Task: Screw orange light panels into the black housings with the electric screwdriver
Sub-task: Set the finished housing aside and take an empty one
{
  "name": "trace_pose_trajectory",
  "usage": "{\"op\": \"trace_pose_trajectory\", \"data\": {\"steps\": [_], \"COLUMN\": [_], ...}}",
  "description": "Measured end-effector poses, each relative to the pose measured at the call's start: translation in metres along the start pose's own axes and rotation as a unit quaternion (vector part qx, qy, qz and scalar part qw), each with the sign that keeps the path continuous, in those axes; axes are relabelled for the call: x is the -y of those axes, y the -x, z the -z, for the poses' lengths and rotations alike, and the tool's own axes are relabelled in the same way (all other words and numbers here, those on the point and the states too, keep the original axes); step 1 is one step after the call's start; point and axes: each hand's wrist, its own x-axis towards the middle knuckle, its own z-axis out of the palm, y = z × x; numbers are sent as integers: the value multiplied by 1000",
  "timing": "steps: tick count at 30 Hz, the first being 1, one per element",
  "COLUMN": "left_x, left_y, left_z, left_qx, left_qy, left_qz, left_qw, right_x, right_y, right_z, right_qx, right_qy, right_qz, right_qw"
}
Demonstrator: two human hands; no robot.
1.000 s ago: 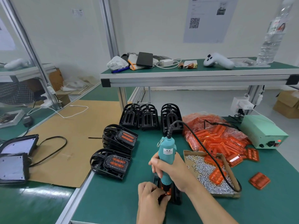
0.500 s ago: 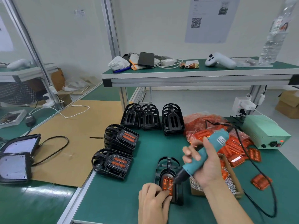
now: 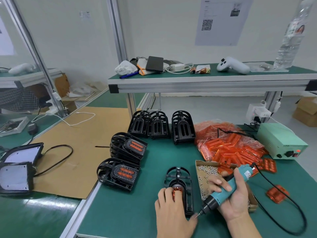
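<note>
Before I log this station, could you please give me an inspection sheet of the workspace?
Surface: green bench mat; cardboard sheet to its left.
Job's things: housing with orange panel under left hand; two finished stacks; empty housings; panel bag; screw box.
Clutter: loose panel.
Grips: left hand presses the panel; right hand holds the screwdriver, tip off the housing.
Cables: screwdriver cord loops right.
Surroundings: power supply; shelf with a controller.
</note>
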Motion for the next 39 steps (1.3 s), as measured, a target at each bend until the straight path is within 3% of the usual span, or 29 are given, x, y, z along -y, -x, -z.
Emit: {"op": "trace_pose_trajectory", "data": {"steps": [3, 7, 14, 16, 20, 23, 26, 33, 39], "left_x": [5, 17, 65, 74, 86, 91, 95, 93, 94], "left_y": [2, 5, -4, -5, -18, -31, -38, -22, -13], "left_z": [6, 32, 50, 54, 68, 78, 81, 72, 80], "left_qx": [-21, -37, -40, -26, -18, 15, 73, 94, 7], "left_qy": [91, 251, 474, 451, 296, 212, 199, 201, 294], "left_qz": [32, 97, 254, 270, 238, 218, 219, 220, 255], "left_qw": [995, 962, 842, 851, 925, 953, 953, 950, 921], "right_x": [2, 1, -2, -2, 0, -1, -1, -5, -10], "right_y": [0, -2, -5, -4, -2, 0, -1, -4, -7], "right_z": [1, 2, 8, 7, 6, 3, 2, 1, 0], "right_qx": [-13, -28, -21, -15, -11, -16, -26, -49, -55], "right_qy": [-8, -35, -33, -18, -8, 0, -3, -18, -15], "right_qz": [2, 6, 0, 0, -2, 0, 3, 0, 4], "right_qw": [1000, 999, 999, 1000, 1000, 1000, 1000, 999, 998]}}
